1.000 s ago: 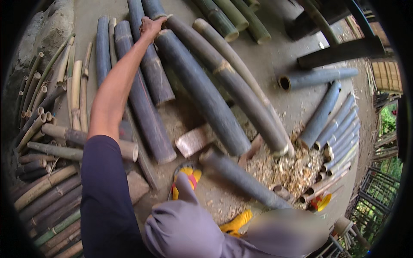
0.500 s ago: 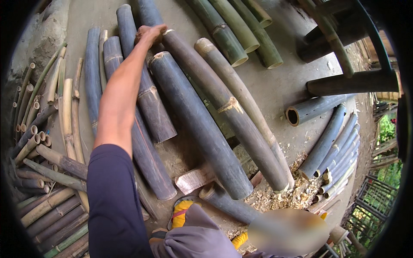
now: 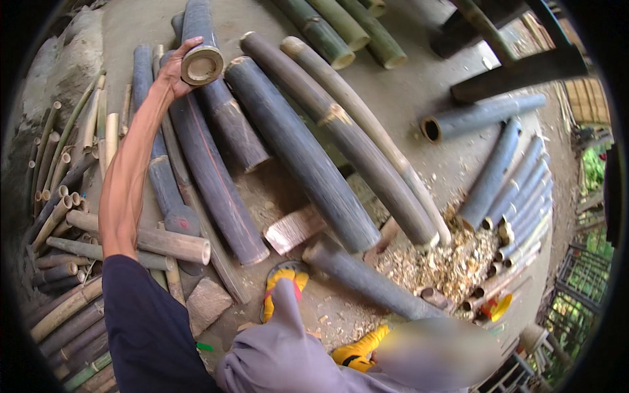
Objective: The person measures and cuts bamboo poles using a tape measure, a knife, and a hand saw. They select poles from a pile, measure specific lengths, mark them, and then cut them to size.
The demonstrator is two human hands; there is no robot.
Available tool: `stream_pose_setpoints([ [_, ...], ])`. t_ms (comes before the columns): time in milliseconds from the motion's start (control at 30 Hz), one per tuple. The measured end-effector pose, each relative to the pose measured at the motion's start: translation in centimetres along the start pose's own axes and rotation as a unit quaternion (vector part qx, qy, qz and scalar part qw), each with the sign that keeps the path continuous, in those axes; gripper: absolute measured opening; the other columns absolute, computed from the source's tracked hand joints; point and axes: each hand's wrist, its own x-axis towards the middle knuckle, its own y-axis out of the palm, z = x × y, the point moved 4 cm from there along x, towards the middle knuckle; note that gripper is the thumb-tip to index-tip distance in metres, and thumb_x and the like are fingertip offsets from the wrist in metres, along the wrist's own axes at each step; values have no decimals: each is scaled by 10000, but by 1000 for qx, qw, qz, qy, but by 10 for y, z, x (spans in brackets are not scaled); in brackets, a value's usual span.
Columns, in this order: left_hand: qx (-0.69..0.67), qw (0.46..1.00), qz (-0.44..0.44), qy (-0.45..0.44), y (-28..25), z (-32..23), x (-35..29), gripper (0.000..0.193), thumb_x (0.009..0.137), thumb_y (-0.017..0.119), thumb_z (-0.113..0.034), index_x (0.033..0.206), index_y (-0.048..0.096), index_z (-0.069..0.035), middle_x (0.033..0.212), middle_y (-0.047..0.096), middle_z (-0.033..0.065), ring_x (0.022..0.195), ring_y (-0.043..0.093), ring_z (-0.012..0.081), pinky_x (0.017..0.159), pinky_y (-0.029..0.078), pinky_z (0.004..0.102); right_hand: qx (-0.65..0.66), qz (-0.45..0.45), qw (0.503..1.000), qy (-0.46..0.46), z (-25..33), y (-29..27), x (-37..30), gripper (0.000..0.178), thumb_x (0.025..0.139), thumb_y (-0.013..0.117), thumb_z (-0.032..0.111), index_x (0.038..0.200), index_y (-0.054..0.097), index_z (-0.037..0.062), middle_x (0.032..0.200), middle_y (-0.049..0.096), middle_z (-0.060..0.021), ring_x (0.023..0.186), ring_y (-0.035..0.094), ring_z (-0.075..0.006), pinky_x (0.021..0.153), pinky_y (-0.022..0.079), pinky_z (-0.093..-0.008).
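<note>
At the upper left my left hand (image 3: 173,73) is closed around the near end of a dark blue-grey bamboo pole (image 3: 198,23). The pole's round cut end (image 3: 202,66) faces me and looks walled off by a pale disc. It is held above other bamboo lengths lying on the ground. Nearest to it are a thick dark bamboo length (image 3: 301,150), a shorter dark one (image 3: 232,128) and a long purplish one (image 3: 213,180). My right hand is out of view.
Brown (image 3: 341,131) and pale bamboo poles (image 3: 373,131) lie to the right, with green bamboo (image 3: 321,36) beyond. Wood shavings (image 3: 452,268) cover the ground near a stack of dark bamboo (image 3: 524,190). Thin canes (image 3: 49,154) crowd the left. Grey clothing (image 3: 282,354) and a yellow-covered foot (image 3: 283,285) show below.
My left hand has moved left and slightly down in the picture, bringing the bamboo pole's end with it and turning that end toward me. The view has shifted a little.
</note>
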Motion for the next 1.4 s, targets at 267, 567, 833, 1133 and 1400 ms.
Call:
stream_pose_setpoints([
  [267,-2,992,124,-14,105,121,-156,539,865,587,-405,1153,562,50,1096,640,193,1011,628,310,925,501,474,57,-182,980,59,-62,-57,-51,388,819,616,229,1150,543,39,1004,600,-104,654,607,-176,526,490,-292],
  [567,72,938,311,-137,343,181,-450,562,785,589,-287,1246,429,-7,1012,594,109,852,628,239,734,531,370,152,-358,901,195,-152,-118,-162,427,820,616,241,1187,533,40,1045,603,-113,643,619,-182,501,497,-293],
  [833,282,795,492,-215,344,262,-399,882,577,746,-295,1329,398,7,1177,529,103,1073,511,223,929,386,341,237,-400,850,246,-220,-147,-204,461,820,616,253,1220,524,41,1082,606,-121,633,629,-188,478,504,-294],
  [1133,473,542,595,-358,308,361,-340,1053,459,852,-337,1352,409,1,1294,477,66,1193,440,173,1045,288,304,546,-305,760,177,-269,-184,-176,513,826,615,257,1274,483,45,1110,600,-124,623,639,-192,441,509,-289],
  [1400,496,623,510,-325,253,355,-302,944,420,883,-201,1265,506,-10,1164,561,78,1108,494,187,998,337,295,706,-250,649,131,-231,-189,-109,563,831,636,229,1307,381,66,1006,558,-93,611,642,-194,381,503,-274],
])
